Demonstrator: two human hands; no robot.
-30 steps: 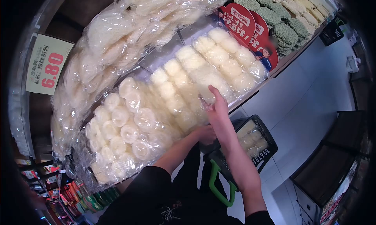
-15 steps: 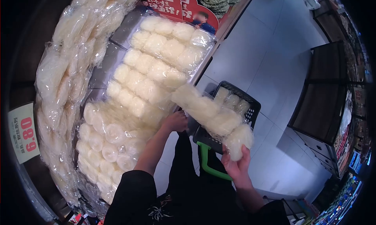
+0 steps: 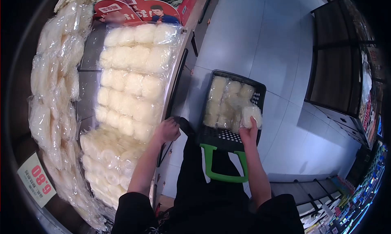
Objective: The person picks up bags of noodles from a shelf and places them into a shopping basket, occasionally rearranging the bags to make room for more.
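My right hand (image 3: 249,132) is closed on the near end of a clear-wrapped pack of pale noodle bundles (image 3: 251,117), which reaches down into the black basket (image 3: 232,137). More such packs (image 3: 218,97) lie in the basket, whose green handle (image 3: 226,178) points toward me. My left hand (image 3: 168,130) is curled near the shelf's edge; what it holds, if anything, is hidden. Beside it, rows of wrapped noodle packs (image 3: 130,83) cover the display shelf, with round bundles (image 3: 108,160) stacked at the near end.
Long bagged noodles (image 3: 57,91) hang over the far left, above a 6.80 price card (image 3: 36,180). Red signs (image 3: 134,10) stand behind the packs. A dark shelf unit (image 3: 334,67) is on the right, across the tiled floor (image 3: 248,42).
The pack in my right hand has gone from between the shelf and basket down into the basket. The view has turned, and the shelf now sits farther left.
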